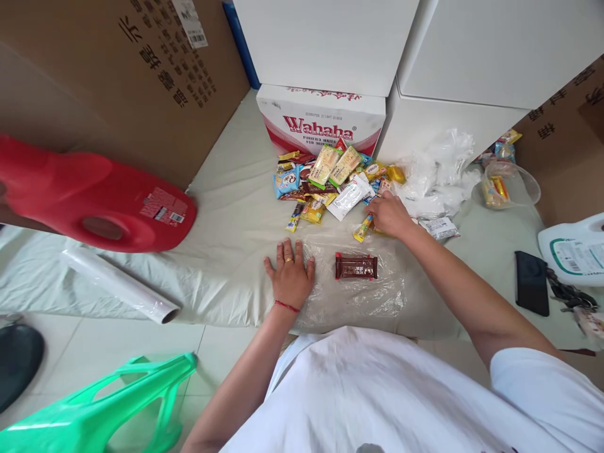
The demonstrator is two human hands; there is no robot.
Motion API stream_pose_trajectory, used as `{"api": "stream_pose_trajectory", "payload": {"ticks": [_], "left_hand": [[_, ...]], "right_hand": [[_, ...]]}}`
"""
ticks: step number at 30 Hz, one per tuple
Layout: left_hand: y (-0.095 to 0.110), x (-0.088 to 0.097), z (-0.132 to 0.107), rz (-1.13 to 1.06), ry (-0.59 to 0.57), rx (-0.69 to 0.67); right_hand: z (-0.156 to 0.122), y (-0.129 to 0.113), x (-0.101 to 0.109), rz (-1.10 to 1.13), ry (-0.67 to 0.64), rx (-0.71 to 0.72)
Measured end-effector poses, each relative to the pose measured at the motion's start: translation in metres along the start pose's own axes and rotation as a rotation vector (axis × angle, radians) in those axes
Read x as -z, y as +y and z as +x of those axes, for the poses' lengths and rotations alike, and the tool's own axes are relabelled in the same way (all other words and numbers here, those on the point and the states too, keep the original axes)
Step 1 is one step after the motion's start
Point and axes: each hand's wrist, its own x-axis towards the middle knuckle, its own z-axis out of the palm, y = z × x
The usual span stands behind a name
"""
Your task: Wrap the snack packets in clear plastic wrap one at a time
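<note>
From where I stand, the left hand (290,277) lies flat, fingers spread, at the edge of clear film (389,296); a brown packet (356,267) sits on it. Rightward, the right hand (389,215) touches the snack heap (325,167); whether its fingers pinch anything, I can't tell.

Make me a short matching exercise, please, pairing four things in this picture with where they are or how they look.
Column one:
1. Left hand
2. Right hand
3. Brown snack bar
4. Large jug

Column two:
A. Lying on clear plastic film
B. Red, lying on its side
C. Reaching into the snack pile
D. Fingers spread, red cord around its wrist

Pairs: 1-D, 2-C, 3-A, 4-B
</note>
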Motion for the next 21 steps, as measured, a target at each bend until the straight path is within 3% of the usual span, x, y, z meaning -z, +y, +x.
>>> {"api": "stream_pose_trajectory", "payload": {"ticks": [6,9,11,15,18,21], "left_hand": [[-0.001,-0.001,0.0,0.006,0.001,-0.005],[-0.001,-0.001,0.0,-0.002,0.001,-0.003],[-0.001,-0.001,0.0,-0.011,-0.002,0.005],[-0.004,0.002,0.001,-0.07,0.001,0.039],[-0.008,0.006,0.001,-0.144,0.023,0.073],[-0.012,0.008,0.001,-0.197,0.071,0.097]], "right_hand": [[0.038,0.005,0.006,0.173,-0.046,-0.109],[0.047,0.017,0.019,0.343,0.101,-0.239],[0.038,0.023,0.029,0.425,0.217,-0.288],[-0.026,0.009,0.042,0.548,0.351,-0.256],[-0.094,-0.012,0.038,0.589,0.274,-0.115],[-0.146,-0.02,0.028,0.649,0.182,-0.086]]}}
